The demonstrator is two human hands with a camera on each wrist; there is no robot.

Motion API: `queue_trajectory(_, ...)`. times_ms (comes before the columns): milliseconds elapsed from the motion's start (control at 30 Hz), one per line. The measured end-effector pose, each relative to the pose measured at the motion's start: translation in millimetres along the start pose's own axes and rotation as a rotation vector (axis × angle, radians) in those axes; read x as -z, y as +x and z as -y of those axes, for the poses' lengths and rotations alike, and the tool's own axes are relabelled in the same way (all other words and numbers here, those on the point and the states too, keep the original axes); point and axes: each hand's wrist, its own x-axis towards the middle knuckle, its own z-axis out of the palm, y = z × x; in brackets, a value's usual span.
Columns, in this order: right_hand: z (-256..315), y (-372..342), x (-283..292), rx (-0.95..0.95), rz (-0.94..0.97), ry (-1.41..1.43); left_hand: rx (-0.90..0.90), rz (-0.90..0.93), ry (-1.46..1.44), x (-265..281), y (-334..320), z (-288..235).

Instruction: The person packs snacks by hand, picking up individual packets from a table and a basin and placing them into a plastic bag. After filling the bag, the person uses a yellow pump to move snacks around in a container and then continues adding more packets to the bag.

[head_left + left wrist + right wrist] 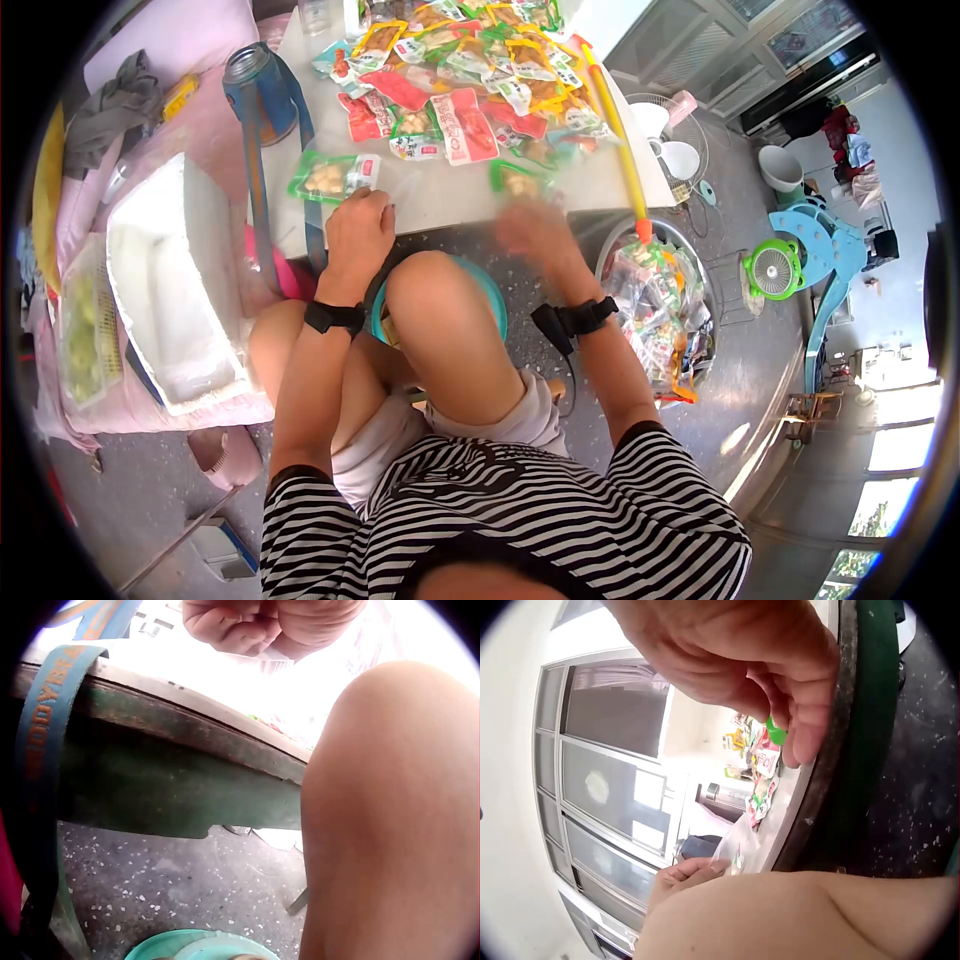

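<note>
In the head view my left hand (360, 235) is at the table's front edge, fingers curled at the lower corner of a green-edged snack packet (325, 177) with pale round pieces showing. The right wrist view shows that left hand (686, 877) pinching thin, see-through plastic. My right hand (540, 232), blurred in the head view, holds another green-edged packet (518, 182) over the front edge. A bit of its green (777, 733) shows between thumb and fingers in the right wrist view. From the left wrist, the left hand's (255, 626) curled fingers appear against a washed-out background.
A heap of colourful snack packets (465, 125) covers the table's far part, beside a yellow stick (615, 130). A basin of packets (655, 310) stands at right. To the left are a white foam box (180, 290) and a blue strapped bottle (262, 90).
</note>
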Motion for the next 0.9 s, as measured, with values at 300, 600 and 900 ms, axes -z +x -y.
queue_trajectory(300, -16.5, 31.6, 56.7, 0.507, -0.56, -1.125, -0.024, -0.027, 0.076, 7.4, 0.2, -10.5)
queue_trajectory(600, 15.6, 15.3, 32.7, 0.095, -0.173, -0.088, 0.01, -0.016, 0.088, 8.0, -4.9, -9.7)
queue_trajectory(900, 47.1, 11.3, -38.7, -0.046, 0.149, 0.174, -0.033, -0.089, 0.091, 9.8, -4.5, -9.3)
